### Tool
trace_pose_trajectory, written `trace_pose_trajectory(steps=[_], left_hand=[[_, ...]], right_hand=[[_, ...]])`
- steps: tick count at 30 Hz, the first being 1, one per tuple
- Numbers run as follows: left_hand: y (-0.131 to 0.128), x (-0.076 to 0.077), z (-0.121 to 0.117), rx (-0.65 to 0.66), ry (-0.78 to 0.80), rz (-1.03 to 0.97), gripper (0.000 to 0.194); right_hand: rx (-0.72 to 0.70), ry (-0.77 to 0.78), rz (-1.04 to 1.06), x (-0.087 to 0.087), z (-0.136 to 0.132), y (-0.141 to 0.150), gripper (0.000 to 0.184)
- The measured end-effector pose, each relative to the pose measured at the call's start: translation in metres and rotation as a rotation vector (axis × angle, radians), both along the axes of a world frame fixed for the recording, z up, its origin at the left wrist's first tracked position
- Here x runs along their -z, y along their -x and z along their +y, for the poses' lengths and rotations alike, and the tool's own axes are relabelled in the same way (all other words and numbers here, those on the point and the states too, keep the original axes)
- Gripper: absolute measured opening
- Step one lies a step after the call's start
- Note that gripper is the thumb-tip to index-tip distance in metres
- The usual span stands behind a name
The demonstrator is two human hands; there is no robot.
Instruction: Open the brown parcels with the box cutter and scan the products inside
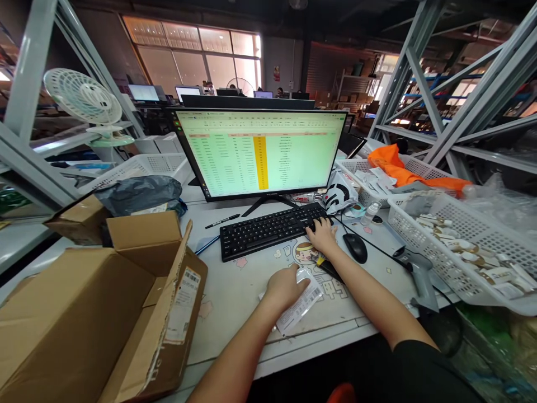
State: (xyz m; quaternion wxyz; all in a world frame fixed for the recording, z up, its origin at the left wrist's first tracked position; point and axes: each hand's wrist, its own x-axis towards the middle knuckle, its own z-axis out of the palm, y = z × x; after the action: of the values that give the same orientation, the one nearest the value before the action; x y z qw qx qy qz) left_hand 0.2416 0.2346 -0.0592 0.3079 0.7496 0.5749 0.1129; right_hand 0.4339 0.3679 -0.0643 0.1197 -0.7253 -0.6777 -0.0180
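My left hand [285,288] is closed on a flat white packet [300,305] with printed text, just above the desk mat. My right hand [323,235] rests at the right end of the black keyboard [268,230], its fingers spread over the number keys and nothing held. Under my right forearm lies a black and yellow tool [329,267], partly covered, its kind unclear. A black mouse [355,247] sits to the right of that hand. Behind the keyboard a monitor [302,162] displays a spreadsheet with one yellow column.
An open cardboard box [184,313] fills the left side. On the right stand a grey barcode scanner [423,280] and a white basket [461,263] of small items. A pen [222,221] lies left of the monitor stand. A fan [84,98] stands at the back left.
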Motion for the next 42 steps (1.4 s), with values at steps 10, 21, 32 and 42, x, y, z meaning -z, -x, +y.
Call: trace_pose_trajectory(steps=[10,21,32,42], left_hand=[[0.000,-0.005,-0.001,0.002,0.021,0.001,0.054],[0.003,-0.006,-0.002,0.013,0.051,-0.026,0.054],[0.006,-0.008,-0.004,0.027,0.060,-0.092,0.050],[0.002,-0.008,-0.006,0.071,0.080,-0.073,0.052]], right_hand=[[-0.039,-0.068,0.047,-0.001,0.000,-0.002,0.054],[-0.234,-0.242,-0.150,-0.016,-0.021,0.023,0.037],[-0.218,0.018,-0.199,-0.022,0.036,0.073,0.051],[-0.203,0.010,-0.169,-0.010,0.014,0.048,0.055]])
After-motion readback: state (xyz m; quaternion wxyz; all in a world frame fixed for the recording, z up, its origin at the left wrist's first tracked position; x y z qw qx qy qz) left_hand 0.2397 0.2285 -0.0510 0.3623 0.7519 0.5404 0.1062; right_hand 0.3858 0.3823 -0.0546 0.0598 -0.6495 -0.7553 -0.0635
